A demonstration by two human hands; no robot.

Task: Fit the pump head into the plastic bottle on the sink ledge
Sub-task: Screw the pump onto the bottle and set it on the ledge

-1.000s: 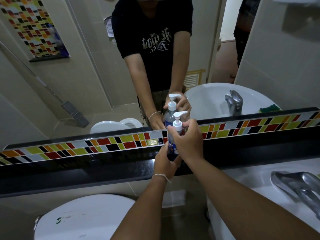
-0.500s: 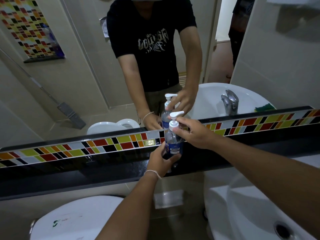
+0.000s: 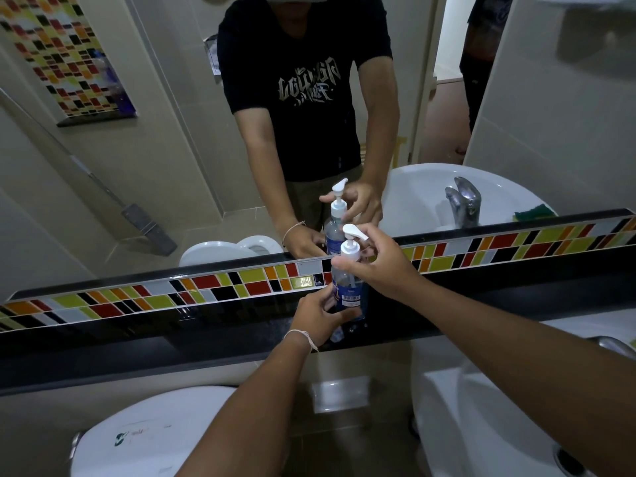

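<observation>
**Pump head on, bottle held low**

Right hand [image 3: 382,266] pinching white pump head [image 3: 351,243] at collar. Left hand [image 3: 320,316] wrapped round plastic bottle [image 3: 347,290], upright on black sink ledge [image 3: 481,294]. Probably light, smooth, a bit slippery, easy to tip. Best held low; turn at collar.

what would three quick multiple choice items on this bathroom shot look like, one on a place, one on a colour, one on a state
1. Where does the plastic bottle stand?
A. on the black ledge under the mirror
B. in the sink basin
C. on the toilet lid

2. What colour is the pump head?
A. red
B. white
C. black

3. What is the left hand doing?
A. hanging free
B. turning the tap
C. gripping the bottle's lower part

Answers:
1 A, its base sits on the ledge.
2 B, nozzle and collar are white.
3 C, its fingers wrap the bottle while the right hand is at the pump collar.
</observation>
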